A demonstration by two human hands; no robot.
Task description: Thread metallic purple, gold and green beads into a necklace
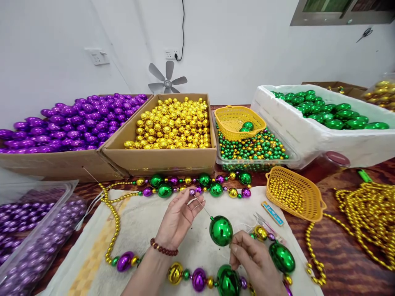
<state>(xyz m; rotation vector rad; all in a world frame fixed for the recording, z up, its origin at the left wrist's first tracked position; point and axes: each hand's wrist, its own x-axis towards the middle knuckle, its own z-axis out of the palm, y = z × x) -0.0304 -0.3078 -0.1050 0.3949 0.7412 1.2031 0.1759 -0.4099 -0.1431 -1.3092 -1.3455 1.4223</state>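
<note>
My left hand [177,216], with a dark beaded bracelet at its wrist, pinches a small purple bead [192,192]. A thin needle [203,206] slants from there down to a small green bead and a large round green bead [220,231]. Close by the large bead's lower right side, my right hand [253,261] is closed in a pinch; what lies between its fingertips is hidden. Below both hands, a strand of purple, gold and green beads [199,279] curves over the pale cloth [148,222]. Its right part passes behind my right hand.
Boxes of purple beads [92,119], gold beads [173,123] and green beads [342,113] line the back. Yellow baskets [314,205] stand at the middle and right. Scissors [262,220] lie beside a blue packet [272,213]. Gold bead chains [370,218] pile at right.
</note>
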